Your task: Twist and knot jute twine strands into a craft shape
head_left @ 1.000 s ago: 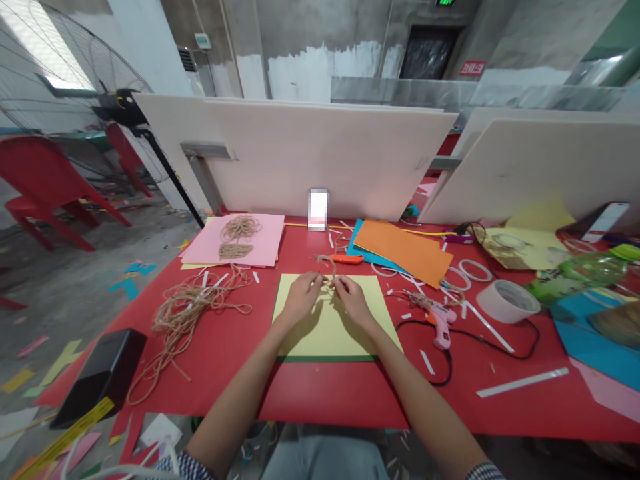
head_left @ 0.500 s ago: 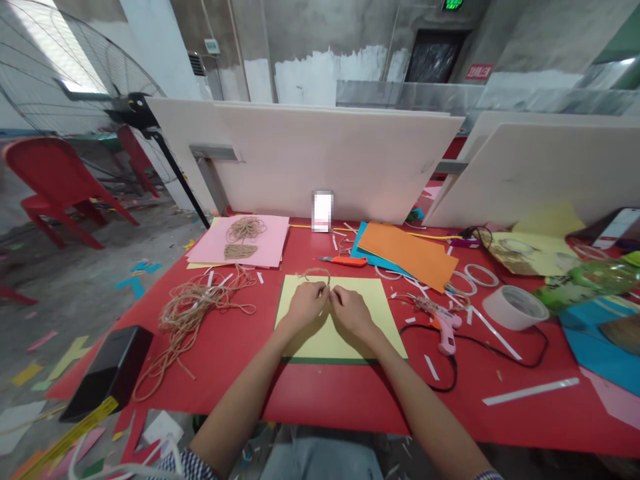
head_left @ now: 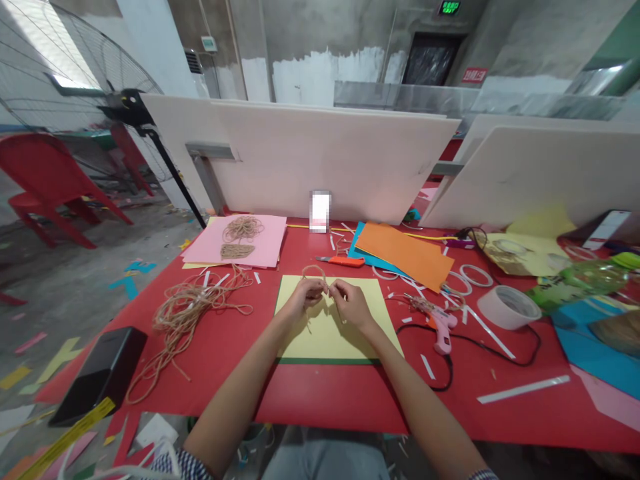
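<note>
Both hands are raised over a pale yellow sheet (head_left: 325, 343) at the middle of the red table. Between their fingertips is a short piece of brown twine (head_left: 315, 268), its loop arching up behind the fingers and loose ends hanging below. My left hand (head_left: 306, 297) pinches the twine from the left. My right hand (head_left: 349, 300) pinches it from the right, fingertips almost touching the left ones. The exact grip point is partly hidden by the fingers. A larger tangle of twine (head_left: 187, 303) lies to the left of the sheet.
A pink glue gun (head_left: 443, 327) with a black cord lies right of the sheet, near a tape roll (head_left: 509, 307). Behind the sheet are an orange cutter knife (head_left: 345, 261) and orange paper (head_left: 407, 252). A black box (head_left: 100, 375) stands at the left edge.
The fingers of both hands have loosened and shifted slightly around the twine, and its loose ends now show hanging below. The whole view has drifted a little.
</note>
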Tool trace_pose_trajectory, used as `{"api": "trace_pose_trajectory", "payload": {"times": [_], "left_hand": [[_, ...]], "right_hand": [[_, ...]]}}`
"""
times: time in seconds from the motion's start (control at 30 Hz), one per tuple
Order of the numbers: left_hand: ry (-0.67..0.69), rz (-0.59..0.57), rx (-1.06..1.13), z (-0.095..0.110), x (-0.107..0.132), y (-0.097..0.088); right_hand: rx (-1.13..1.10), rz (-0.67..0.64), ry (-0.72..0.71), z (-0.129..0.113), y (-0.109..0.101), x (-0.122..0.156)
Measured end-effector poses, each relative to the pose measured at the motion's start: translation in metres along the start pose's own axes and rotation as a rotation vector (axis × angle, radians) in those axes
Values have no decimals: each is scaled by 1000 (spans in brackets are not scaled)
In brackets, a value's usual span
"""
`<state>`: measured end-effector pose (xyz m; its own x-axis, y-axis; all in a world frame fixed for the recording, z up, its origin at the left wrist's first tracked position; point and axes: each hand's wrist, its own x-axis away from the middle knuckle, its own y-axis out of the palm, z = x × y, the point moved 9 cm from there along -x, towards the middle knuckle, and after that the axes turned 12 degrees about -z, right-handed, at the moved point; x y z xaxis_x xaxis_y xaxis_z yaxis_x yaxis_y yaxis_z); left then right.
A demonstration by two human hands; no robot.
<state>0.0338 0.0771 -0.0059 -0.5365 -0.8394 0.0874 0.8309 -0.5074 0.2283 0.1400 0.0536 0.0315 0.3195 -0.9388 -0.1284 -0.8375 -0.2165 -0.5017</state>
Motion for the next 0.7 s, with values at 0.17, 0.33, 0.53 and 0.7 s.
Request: {"api": "trace_pose_trajectory", "payload": {"times": [0.17,0.33,0.53,0.7], "left_hand": [[68,41,-312,10,-1,-8],[49,156,-764,18,4,-11],[36,240,-656,13,3,-20],[-14,273,-237,-5,0,-32]], "right_hand": [[260,23,41,-6,-4,4],[566,96,76,-11,-12,6],[504,-61,55,-15,18,7],[517,-138,69,-15,38,9]]}}
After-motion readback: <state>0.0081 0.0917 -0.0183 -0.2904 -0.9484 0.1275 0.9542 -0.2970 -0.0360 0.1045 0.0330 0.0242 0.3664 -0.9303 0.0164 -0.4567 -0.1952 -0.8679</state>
